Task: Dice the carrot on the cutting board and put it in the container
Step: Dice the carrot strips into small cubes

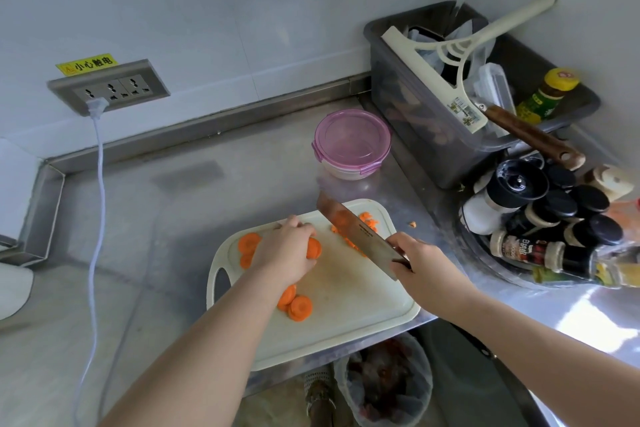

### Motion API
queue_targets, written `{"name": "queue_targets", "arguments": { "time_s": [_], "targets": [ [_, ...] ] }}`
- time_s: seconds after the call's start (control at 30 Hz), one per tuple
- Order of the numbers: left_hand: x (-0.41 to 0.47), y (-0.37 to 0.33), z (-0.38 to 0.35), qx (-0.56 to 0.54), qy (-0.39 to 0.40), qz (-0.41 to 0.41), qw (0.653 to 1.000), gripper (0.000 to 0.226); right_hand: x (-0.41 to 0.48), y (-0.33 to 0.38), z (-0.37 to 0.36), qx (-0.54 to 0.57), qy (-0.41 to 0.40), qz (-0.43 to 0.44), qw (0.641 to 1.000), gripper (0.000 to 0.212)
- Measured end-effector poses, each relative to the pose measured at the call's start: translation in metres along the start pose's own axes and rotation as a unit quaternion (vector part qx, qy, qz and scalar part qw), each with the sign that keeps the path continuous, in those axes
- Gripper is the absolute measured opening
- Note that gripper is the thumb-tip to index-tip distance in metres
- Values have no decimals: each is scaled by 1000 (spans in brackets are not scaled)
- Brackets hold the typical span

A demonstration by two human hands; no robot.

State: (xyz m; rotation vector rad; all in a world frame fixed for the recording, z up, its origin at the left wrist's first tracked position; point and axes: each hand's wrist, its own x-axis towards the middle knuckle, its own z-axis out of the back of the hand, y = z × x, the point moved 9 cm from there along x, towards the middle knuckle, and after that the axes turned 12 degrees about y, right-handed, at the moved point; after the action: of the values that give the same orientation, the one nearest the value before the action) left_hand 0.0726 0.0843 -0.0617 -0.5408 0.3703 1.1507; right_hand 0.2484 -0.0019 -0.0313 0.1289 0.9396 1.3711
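A white cutting board (346, 305) lies on the steel counter. My left hand (287, 251) grips a stack of carrot slices (313, 248) on the board. More round carrot slices (299, 308) lie near my left wrist, and others (248, 243) sit left of the hand. Diced carrot bits (369, 220) are piled at the board's far right. My right hand (415, 262) holds a cleaver (356, 236) by its handle, blade raised and angled over the dice. A pink-lidded round container (351, 144) stands beyond the board, its lid on.
A grey bin (433, 135) with utensils and bottles stands at the back right. A rack of spice jars (547, 218) crowds the right edge. A white cable (98, 201) hangs from the wall socket (109, 88). One carrot bit (412, 224) lies on the counter. A waste bin (384, 381) sits below.
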Motion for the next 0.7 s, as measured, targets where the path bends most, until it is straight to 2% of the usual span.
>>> {"name": "queue_targets", "arguments": {
  "time_s": [0.13, 0.23, 0.43, 0.53, 0.7],
  "targets": [
    [-1, -5, -1, -22, -12, 5, 1000, 34, 0, 1, -11, 4, 12, -13, 1000, 20],
    [-4, -15, -3, 6, 6, 2, 1000, 32, -1, -3, -18, -7, 12, -29, 999, 22],
    [-21, -45, -20, 55, 17, -58, 997, 40, -4, -10, -24, -27, 18, -47, 998, 28],
    [-25, -36, -22, 24, -12, -30, 999, 52, -7, -10, -27, -52, 14, -50, 997, 30],
    [-27, -28, -24, 16, -55, 15, 998, 48, -9, 1, -38, -125, 18, -43, 991, 30]
  ]
}}
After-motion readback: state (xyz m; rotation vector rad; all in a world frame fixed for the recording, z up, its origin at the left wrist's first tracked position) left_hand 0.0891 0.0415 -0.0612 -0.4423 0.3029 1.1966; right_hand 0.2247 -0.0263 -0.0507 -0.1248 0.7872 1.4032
